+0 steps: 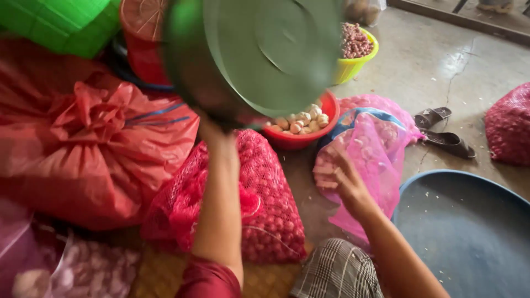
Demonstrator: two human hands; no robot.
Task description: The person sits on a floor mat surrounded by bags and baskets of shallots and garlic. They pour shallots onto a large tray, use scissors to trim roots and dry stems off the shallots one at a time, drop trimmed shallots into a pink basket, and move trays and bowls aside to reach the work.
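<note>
My left hand [216,128] is raised and grips the rim of a large green round basin [259,52], held tilted so its underside faces me; the fingers are mostly hidden behind it. My right hand [341,177] rests with fingers spread on a pink mesh sack [375,152] of pale bulbs lying on the floor. Just beyond the green basin stands a red bowl [301,138] holding peeled garlic cloves. A red mesh sack [265,204] full of small bulbs lies under my left forearm.
A large red plastic sack [83,143] fills the left. A yellow bowl [353,63] of reddish bulbs stands at the back. A wide blue tub [469,232] sits at the right, dark sandals [444,132] and another red mesh sack [510,124] beyond it. A green crate [61,25] is top left.
</note>
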